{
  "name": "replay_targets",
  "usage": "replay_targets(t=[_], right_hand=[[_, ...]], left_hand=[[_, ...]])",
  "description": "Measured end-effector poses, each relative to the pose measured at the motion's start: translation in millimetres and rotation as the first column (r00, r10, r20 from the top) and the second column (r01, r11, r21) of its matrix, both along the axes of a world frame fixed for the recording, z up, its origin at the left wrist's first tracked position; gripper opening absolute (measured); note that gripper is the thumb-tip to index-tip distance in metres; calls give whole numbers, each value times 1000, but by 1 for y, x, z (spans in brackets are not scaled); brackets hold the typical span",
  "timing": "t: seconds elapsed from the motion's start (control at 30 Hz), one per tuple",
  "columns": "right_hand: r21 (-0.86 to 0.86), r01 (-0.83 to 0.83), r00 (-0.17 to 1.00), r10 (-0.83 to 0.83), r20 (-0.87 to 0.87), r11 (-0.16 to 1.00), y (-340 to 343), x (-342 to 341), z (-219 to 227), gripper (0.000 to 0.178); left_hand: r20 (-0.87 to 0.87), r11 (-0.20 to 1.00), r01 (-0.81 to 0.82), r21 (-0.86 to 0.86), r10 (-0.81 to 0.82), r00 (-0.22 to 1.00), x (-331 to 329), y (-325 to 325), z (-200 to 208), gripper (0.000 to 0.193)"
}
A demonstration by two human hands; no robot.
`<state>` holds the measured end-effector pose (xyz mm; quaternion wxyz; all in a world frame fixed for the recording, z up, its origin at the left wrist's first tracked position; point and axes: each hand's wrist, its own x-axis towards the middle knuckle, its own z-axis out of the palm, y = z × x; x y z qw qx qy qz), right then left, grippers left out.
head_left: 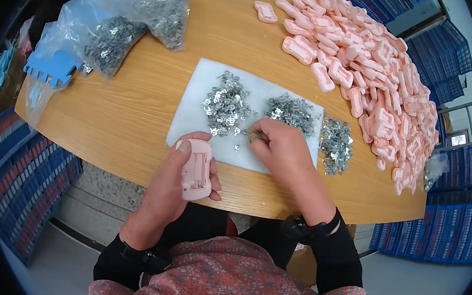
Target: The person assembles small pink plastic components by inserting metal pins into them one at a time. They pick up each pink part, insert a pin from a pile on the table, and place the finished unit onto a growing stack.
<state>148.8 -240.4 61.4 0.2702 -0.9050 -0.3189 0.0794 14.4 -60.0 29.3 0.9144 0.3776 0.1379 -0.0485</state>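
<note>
While small silver metal clips (227, 106) lay heaped on the white foam pad (195, 96), left hand (179, 184) clasped a pink oblong plastic casing (196, 169); right hand (281, 146) pinched thin metal tweezers (253, 134).

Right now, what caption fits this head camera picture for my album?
Left hand holds a pink plastic shell while right hand picks small metal clips with tweezers from a white pad.

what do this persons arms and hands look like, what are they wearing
Both hands are bare, with no gloves or rings in view. The left hand and right hand each come out of a black sleeve cover with a dark band at the wrist. Nearer the body, a reddish patterned garment shows.
</note>
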Motion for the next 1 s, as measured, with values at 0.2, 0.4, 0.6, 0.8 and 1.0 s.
replay_targets(t=[0.2,0.4,0.6,0.8,1.0], right_hand=[[127,201,927,-147,-344,971,-7,-7,10,14],[369,112,943,18,-333,923,-21,-17,9,13],[331,-79,993,103,-55,940,-28,-27,16,15],[442,251,848,25,-530,861,-38,-35,11,16],[434,367,748,17,-664,823,-44,-40,18,15]], left_hand=[[-17,999,44,-6,-44,999,0,-1,5,46],[-69,998,57,-32,-59,996,19,-17,26,52],[-39,994,90,-58,-93,995,33,-27,22,56],[75,991,68,114,-77,994,36,-37,15,52],[55,986,135,100,-141,989,32,-44,18,42]])
